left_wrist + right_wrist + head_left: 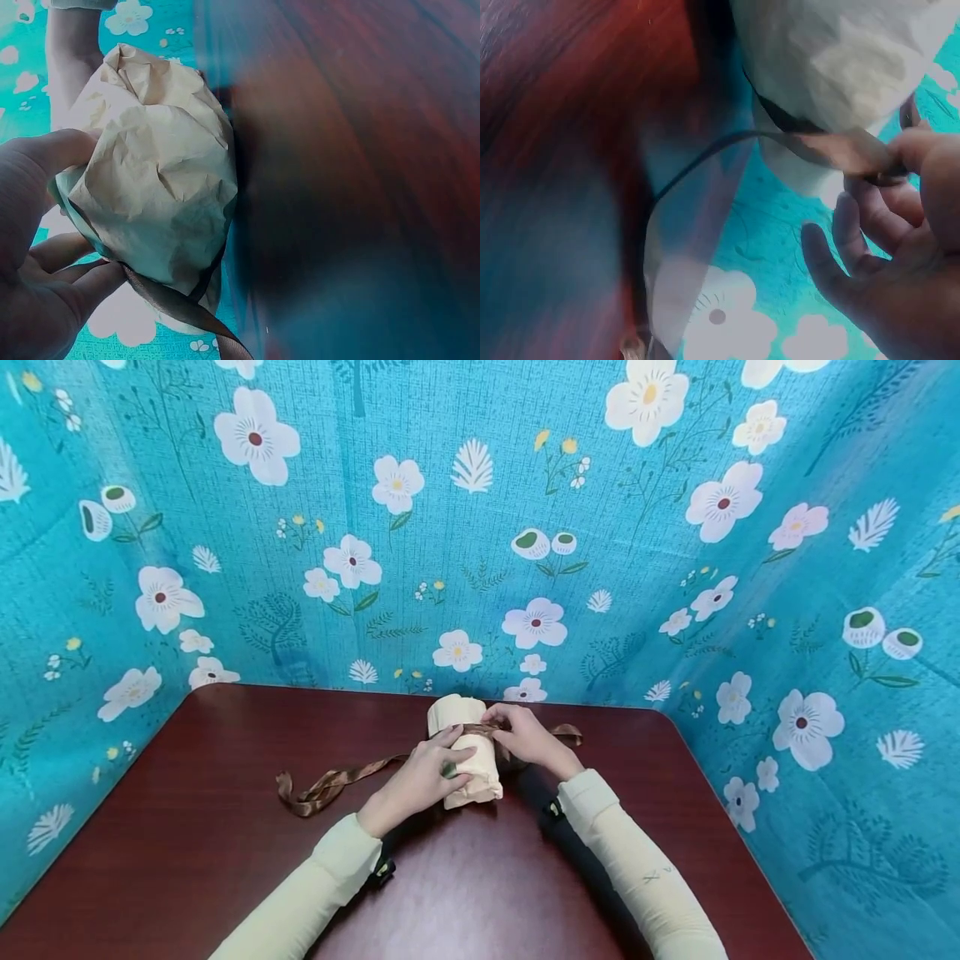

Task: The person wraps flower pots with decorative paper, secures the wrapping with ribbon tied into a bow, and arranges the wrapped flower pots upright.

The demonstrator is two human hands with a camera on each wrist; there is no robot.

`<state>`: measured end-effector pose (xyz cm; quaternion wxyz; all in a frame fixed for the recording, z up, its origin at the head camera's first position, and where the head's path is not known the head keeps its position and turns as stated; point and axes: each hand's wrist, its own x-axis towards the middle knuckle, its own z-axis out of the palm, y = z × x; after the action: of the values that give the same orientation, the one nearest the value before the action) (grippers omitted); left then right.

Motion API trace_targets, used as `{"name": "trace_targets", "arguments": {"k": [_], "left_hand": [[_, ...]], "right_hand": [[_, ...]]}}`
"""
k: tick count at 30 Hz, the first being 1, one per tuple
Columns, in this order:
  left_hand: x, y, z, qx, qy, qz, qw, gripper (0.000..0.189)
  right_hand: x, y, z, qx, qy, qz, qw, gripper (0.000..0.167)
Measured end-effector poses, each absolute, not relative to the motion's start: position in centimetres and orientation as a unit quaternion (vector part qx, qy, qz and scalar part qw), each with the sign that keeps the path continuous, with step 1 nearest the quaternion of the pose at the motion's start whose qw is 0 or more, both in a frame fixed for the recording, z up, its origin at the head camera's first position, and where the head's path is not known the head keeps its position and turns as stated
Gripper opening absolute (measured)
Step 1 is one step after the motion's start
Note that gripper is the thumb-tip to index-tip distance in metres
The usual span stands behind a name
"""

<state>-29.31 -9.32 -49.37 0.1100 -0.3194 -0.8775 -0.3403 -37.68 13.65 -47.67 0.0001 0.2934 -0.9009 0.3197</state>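
A roll-shaped bundle wrapped in cream paper (483, 764) lies near the table's far edge, its crumpled end (157, 165) facing the left wrist camera. Around its middle runs a brown ribbon (840, 152). My left hand (420, 777) rests over the bundle's left side, thumb toward the near end, fingertips at the ribbon. On the other side my right hand (531, 742) pinches the ribbon between thumb and fingers, the other fingers spread apart. One long tail of ribbon (326, 789) trails left across the table; another tail (567, 733) shows behind the right hand.
The glossy dark red table (465, 893) has rounded far corners. A blue curtain printed with flowers (450, 568) hangs behind it and along both sides. Dark bands are on both wrists, below the pale sleeves (630, 868).
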Motion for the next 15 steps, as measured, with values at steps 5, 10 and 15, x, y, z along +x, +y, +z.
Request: {"name": "trace_targets", "arguments": {"k": [5, 10, 15], "left_hand": [[-29.5, -9.2, -49.3, -0.319, -0.877, -0.338, 0.120, 0.044], [-29.6, -9.2, -49.3, -0.319, -0.878, -0.338, 0.114, 0.044], [-29.5, -9.3, -49.4, -0.317, -0.877, -0.345, 0.107, 0.044]], "right_hand": [[-37.4, 14.8, -46.5, 0.303, -0.894, 0.330, -0.006, 0.007], [-37.1, 15.8, -46.3, 0.312, -0.886, 0.342, -0.025, 0.004], [-36.5, 17.2, -46.4, 0.290, -0.884, 0.364, -0.028, 0.010]]}}
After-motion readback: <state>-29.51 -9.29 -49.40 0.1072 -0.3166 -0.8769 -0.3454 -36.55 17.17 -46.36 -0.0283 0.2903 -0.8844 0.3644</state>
